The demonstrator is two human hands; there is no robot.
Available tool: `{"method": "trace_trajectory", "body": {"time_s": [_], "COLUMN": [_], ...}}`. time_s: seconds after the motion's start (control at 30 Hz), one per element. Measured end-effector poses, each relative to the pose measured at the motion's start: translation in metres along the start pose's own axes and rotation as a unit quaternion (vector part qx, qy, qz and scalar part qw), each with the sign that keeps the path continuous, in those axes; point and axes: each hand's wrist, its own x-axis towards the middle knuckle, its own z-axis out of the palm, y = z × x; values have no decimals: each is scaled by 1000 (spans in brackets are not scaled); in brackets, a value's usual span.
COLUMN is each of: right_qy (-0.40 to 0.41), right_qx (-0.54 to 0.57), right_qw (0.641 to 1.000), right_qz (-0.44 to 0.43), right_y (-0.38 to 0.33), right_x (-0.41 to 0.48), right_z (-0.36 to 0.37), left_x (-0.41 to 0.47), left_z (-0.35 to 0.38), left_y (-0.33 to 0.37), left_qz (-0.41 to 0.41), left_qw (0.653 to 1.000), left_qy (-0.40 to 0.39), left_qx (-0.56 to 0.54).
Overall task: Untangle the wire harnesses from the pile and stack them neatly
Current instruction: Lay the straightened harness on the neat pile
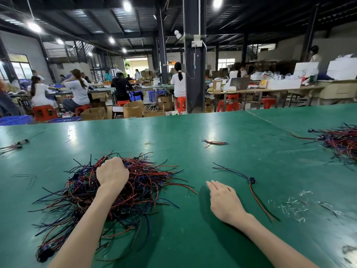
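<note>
You are at the pulling-out step. Your left hand [112,173] sits fisted on the far top of the tangled pile of red, black and blue wire harnesses [123,192], fingers curled down into the strands. The back of the hand hides the fingertips, so it probably grips a clump, but which harness cannot be told. Your right hand [225,202] is just to the right of the pile, palm down over the smooth green tabletop [173,132], fingers straight and close together, holding nothing. Further right of the pile lies one freed harness with a small black connector and red and black leads [251,179], stretched out alone, so the neat stack has barely begun. Beyond the pile to the right is a small loose bundle of red and black wires [214,143], and far to the right a second dark heap of wires [343,144]. The next move likely calls for lifting one connector clear while your right hand presses the pile down. Draw slowly so the leads slip out instead of dragging neighbours, then lay the harness parallel beside the freed one.
</note>
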Motion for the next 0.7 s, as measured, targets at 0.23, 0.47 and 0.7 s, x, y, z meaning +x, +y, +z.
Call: {"method": "trace_trajectory", "body": {"time_s": [0.23,0.47,0.7], "right_qy": [38,45,82], "right_qx": [33,-3,-2], "right_qw": [998,998,997], "right_qz": [43,46,3], "right_y": [-2,-3,-4], "right_x": [16,29,24], "right_z": [-18,-28,-13], "left_x": [3,7,-6], "left_z": [-22,-41,-54], "left_y": [18,35,56], "left_qz": [84,100,166], "left_qw": [949,870,781], "left_qy": [177,198,150], "left_qx": [-246,-441,-583]}}
